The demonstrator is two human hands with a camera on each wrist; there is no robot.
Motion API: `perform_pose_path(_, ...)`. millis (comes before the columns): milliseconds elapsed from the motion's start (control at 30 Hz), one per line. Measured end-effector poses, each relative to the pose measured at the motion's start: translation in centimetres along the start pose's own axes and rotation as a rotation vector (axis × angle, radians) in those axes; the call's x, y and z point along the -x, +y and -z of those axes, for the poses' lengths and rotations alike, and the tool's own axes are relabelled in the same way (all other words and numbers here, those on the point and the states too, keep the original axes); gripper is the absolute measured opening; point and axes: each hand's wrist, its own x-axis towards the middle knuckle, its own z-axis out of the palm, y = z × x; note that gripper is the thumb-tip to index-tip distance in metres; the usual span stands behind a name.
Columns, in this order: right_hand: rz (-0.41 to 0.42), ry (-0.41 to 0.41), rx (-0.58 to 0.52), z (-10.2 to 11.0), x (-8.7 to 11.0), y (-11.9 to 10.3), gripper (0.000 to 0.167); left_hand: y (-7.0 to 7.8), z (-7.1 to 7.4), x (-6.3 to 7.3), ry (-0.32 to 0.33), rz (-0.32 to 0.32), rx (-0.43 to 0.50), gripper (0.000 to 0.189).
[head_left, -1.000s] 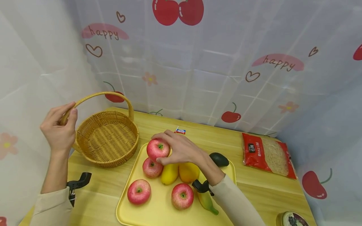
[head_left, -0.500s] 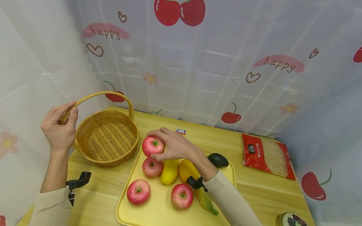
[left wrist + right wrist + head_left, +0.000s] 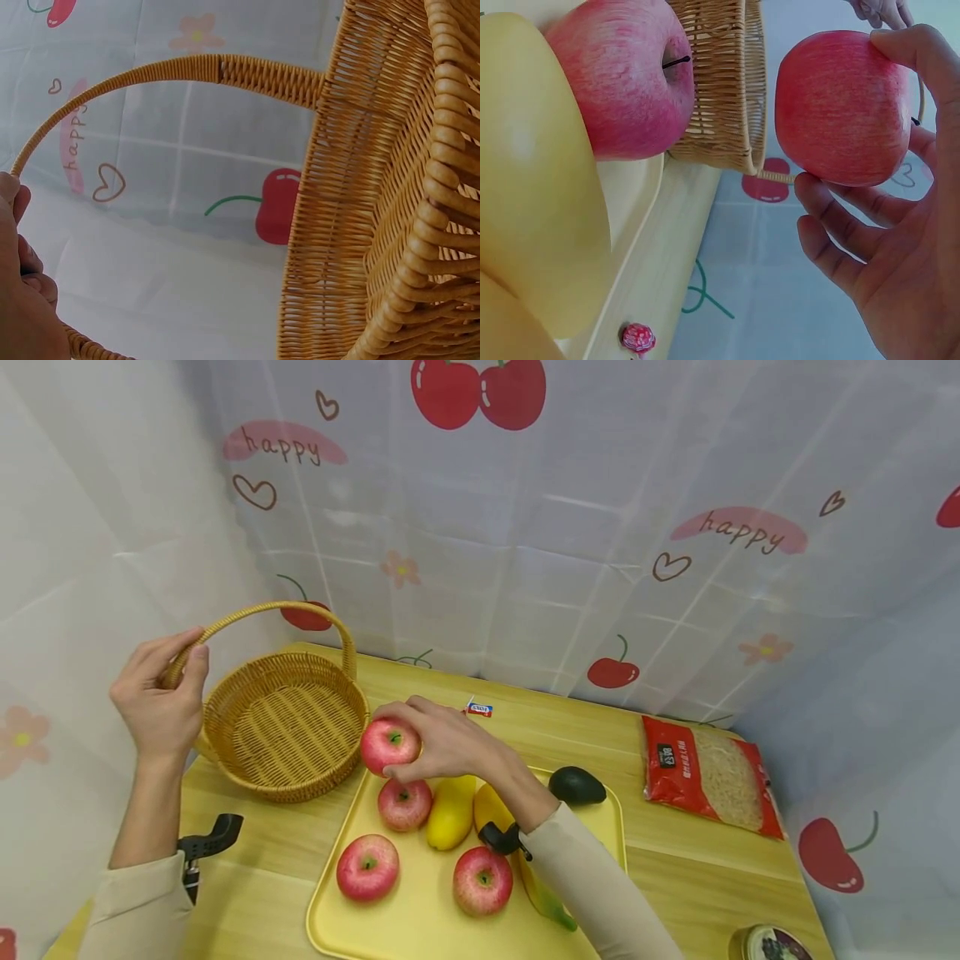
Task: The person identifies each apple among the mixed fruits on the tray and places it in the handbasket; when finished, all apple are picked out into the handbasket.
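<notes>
My left hand grips the handle of a round wicker basket at the table's left. In the left wrist view its fingers curl round the woven handle. My right hand holds a red apple between thumb and fingers, raised above the tray's far left corner, close to the basket's rim. Below it on the yellow tray lie more apples: one just under the hand, one at front left and one at front middle. Only bare weave shows inside the basket.
A yellow mango-like fruit, an orange-yellow fruit, a partly covered banana and a dark green avocado share the tray. A lollipop lies behind it. At right are a red bag of noodles and a round jar.
My right hand has carried the apple leftward and slightly up, from over the tray toward the basket. My left hand keeps its grip on the handle, and the basket stays in place.
</notes>
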Motion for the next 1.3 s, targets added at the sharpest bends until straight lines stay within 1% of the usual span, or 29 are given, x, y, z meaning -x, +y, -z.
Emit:
perform_pose_path(200,0.009,-0.002,0.007,-0.1,-1.1,-0.1,0.070,-0.2,0.0,0.0,-0.007,0.010,-0.006,0.015)
perform_pose_path(467,0.021,-0.016,-0.016,-0.3,-2.6,-0.3,0.068,0.0,0.1,-0.1,-0.009,0.016,-0.006,0.015)
perform_pose_path(733,0.035,-0.038,-0.033,-0.5,-3.6,-0.2,0.068,0.1,0.0,0.0,-0.010,0.017,0.019,0.015)
perform_pose_path(1033,0.027,-0.050,-0.060,-0.7,-4.6,0.1,0.068,-0.3,-0.2,0.0,-0.013,0.014,0.014,0.015)
perform_pose_path(1167,0.011,-0.060,-0.089,-1.0,-5.3,0.4,0.070,-0.6,-0.1,0.0,-0.019,0.009,0.002,0.015)
perform_pose_path(1300,0.006,-0.068,-0.158,-1.2,-6.0,0.6,0.070,-0.7,0.1,0.1,-0.017,0.008,-0.007,0.015)
